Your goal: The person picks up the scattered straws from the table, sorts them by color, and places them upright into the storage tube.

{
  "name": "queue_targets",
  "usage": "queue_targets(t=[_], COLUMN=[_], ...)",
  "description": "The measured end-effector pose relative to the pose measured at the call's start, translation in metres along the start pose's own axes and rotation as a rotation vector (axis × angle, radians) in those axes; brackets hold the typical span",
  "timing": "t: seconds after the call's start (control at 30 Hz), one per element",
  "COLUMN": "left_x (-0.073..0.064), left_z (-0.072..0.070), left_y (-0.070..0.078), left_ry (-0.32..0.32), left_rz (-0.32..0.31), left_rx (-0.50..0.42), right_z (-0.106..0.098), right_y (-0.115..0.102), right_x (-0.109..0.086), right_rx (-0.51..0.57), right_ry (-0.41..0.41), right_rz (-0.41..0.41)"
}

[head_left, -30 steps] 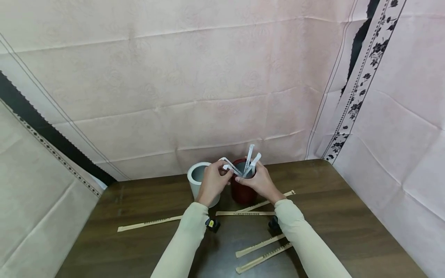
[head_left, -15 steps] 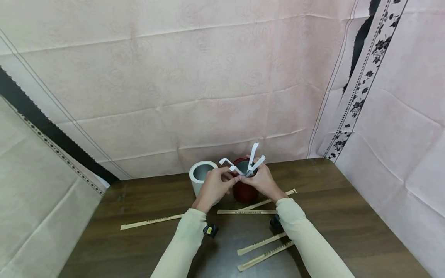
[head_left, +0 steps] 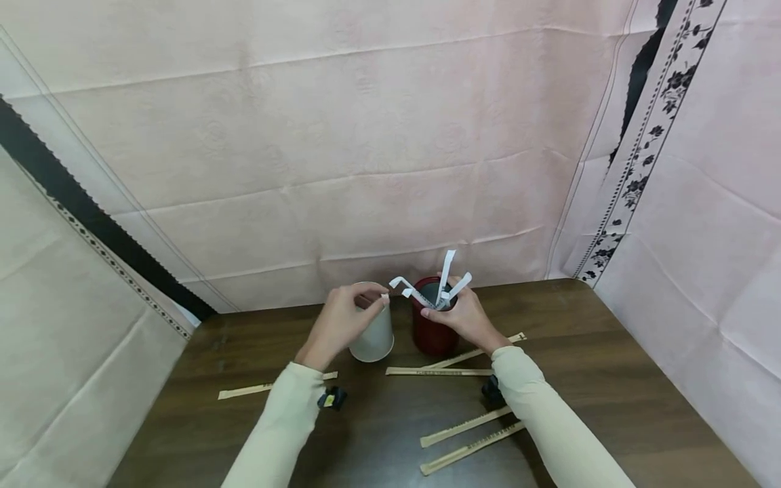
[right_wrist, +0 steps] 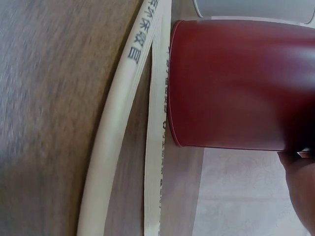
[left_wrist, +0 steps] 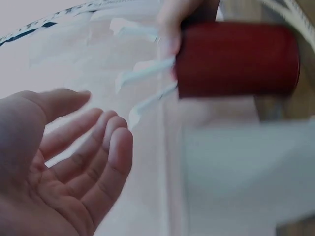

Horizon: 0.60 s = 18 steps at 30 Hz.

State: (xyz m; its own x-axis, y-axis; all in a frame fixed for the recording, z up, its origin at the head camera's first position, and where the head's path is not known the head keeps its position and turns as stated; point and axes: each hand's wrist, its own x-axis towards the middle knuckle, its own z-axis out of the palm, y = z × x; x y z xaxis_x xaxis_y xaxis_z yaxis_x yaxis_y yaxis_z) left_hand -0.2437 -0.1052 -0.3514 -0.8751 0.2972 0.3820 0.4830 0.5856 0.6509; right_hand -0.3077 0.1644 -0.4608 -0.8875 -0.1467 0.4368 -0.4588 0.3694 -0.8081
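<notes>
A dark red cup [head_left: 432,337] stands near the table's back edge, several white strips [head_left: 447,271] with bent tops leaning out of it. My right hand [head_left: 466,315] grips this cup at its rim, thumb in front and fingers around the far side. To its left is a white cup [head_left: 374,337], standing upright. Over its rim in the head view is my left hand [head_left: 348,315]. The left wrist view shows that hand [left_wrist: 83,177] empty, its fingers loosely bent and apart from the thumb. In the right wrist view, the red cup's side [right_wrist: 231,83] fills the upper right.
Long flat beige paper sleeves with printed text lie on the brown table [head_left: 378,434]. One sleeve [head_left: 439,371] crosses another before the red cup, a pair [head_left: 472,447] lies by the right forearm, and one [head_left: 244,392] is partly under the left arm. Pale cloth [head_left: 366,135] hangs behind.
My left hand has left the white strips and the red cup's rim and moved left to the white cup. The right hand stays on the red cup.
</notes>
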Motion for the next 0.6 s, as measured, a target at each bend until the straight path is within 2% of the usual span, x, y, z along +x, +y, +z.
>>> queue_targets(t=[0.17,0.27,0.37,0.47,0.53,0.6], left_x=[0.0,0.002,0.008,0.011,0.014,0.016], left_z=[-0.035,-0.044,-0.038,-0.021,-0.008,0.005], left_y=[-0.013,-0.032,-0.06,-0.088,-0.098,-0.102], left_ry=[-0.024,-0.037,-0.036,-0.036,-0.033,-0.031], left_rz=[0.001,-0.015,-0.035,-0.04,-0.056,-0.056], left_rx=[-0.013,0.008,0.027,0.013,0.016,0.034], right_z=[-0.002,-0.003,-0.003,-0.001,-0.001,-0.002], right_y=[0.002,0.003,0.004,0.005,0.006,0.006], right_x=[0.001,0.003,0.005,0.008,0.011,0.012], right_rx=[-0.012,-0.003,0.016,0.031,0.032,0.015], right_ry=[-0.014,-0.023,-0.023,-0.025,-0.029,-0.031], right_rz=[0.01,0.011,0.013,0.017,0.016,0.021])
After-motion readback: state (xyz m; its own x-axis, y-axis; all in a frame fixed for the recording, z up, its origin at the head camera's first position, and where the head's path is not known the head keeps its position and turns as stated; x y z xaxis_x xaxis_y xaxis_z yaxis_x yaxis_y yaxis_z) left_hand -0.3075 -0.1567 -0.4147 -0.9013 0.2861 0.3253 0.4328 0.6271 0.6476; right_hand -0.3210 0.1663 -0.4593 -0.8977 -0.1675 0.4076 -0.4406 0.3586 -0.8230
